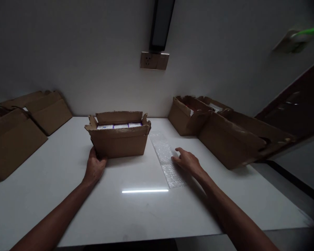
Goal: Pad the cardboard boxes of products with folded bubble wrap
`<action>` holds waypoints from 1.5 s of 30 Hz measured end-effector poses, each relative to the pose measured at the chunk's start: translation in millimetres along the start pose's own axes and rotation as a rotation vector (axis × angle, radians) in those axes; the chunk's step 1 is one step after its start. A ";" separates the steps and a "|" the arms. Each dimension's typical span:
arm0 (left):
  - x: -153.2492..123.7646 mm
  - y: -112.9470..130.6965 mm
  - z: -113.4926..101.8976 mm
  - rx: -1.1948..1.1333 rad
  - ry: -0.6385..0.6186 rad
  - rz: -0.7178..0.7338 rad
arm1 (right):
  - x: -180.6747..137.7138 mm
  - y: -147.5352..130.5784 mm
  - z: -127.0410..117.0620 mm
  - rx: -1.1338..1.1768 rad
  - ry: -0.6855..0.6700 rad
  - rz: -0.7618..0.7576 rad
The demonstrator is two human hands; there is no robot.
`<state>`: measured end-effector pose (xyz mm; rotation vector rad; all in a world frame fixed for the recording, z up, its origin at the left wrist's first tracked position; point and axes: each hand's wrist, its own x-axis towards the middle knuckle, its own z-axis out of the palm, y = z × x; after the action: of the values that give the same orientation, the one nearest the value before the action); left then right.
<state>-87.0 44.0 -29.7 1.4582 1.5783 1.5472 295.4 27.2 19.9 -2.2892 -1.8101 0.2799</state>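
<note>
A cardboard box [120,143] stands upright on the white table, its top flaps raised. Inside it, several white packets with purple edges [120,126] show just below the rim. My left hand [94,169] grips the box's near left corner, thumb at the front and fingers along the side, partly hidden. To the right of the box, a flat strip of clear bubble wrap [163,153] lies on the table. Over the strip's right edge is my right hand [187,161], open with its fingers apart and holding nothing.
More open cardboard boxes stand at the left [13,139] and at the right [230,139] of the white table [104,216]. Behind the table, a wall socket [154,60] sits below a dark panel [162,24]. A dark door [298,97] is at the far right.
</note>
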 end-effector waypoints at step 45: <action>-83.6 80.8 173.6 0.164 -0.496 0.295 | -17.1 35.9 27.9 -0.177 0.273 -0.814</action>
<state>120.6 20.5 -24.1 2.0490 1.2544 1.0889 317.3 3.8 -16.6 -1.3889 -2.4643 -0.3183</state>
